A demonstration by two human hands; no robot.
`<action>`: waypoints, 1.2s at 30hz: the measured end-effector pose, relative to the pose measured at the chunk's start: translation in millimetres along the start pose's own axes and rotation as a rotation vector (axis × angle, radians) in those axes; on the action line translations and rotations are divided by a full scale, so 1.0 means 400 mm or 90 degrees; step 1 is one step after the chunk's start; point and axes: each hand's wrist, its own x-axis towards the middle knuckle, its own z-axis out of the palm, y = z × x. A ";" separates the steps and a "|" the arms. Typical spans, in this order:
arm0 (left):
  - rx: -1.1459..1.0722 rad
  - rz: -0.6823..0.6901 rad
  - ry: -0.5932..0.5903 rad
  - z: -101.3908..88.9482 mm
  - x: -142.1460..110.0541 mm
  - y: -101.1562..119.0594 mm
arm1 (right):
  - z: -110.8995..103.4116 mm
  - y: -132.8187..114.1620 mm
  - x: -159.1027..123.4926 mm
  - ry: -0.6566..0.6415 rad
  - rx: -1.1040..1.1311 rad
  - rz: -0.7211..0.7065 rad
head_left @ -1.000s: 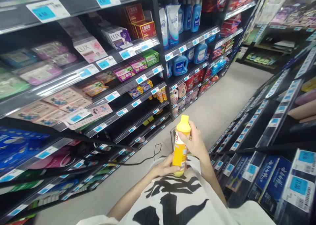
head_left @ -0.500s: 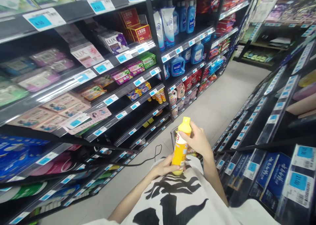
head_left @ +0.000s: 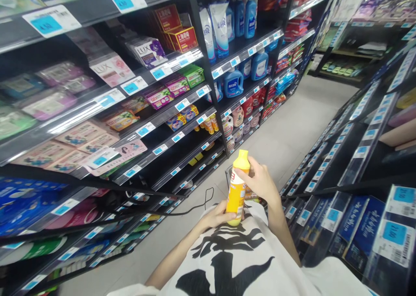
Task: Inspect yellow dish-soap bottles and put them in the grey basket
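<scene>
A yellow plastic bottle [head_left: 236,194] with an orange and white label stands slightly tilted in front of my shirt. Around its lower end my left hand [head_left: 217,216] is closed, with the thumb across the front. My right hand [head_left: 260,181] grips the upper part from the right, its thumb lying over the label just below the yellow cap [head_left: 241,158]. Behind the bottle, part of a basket or cart with a dark frame [head_left: 229,174] shows; most of it is hidden by my hands and the bottle.
Shelves on the left carry soap boxes [head_left: 149,52], blue detergent bottles [head_left: 233,84] and several yellow bottles [head_left: 209,125]. Blue boxes [head_left: 364,231] sit on the right shelf. A black cable [head_left: 195,207] crosses near the lower left shelves. The pale floor aisle [head_left: 312,109] runs ahead.
The bottle and both hands have shifted very slightly up and left in the view. Both hands keep the same grip, and the camera view has moved a little.
</scene>
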 end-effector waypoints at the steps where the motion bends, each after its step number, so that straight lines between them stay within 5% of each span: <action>1: -0.002 -0.001 0.000 -0.001 -0.001 -0.002 | 0.000 0.000 0.000 0.001 0.000 0.000; 36: 0.003 -0.017 -0.004 -0.006 -0.007 -0.005 | 0.012 0.021 0.008 0.000 0.066 0.020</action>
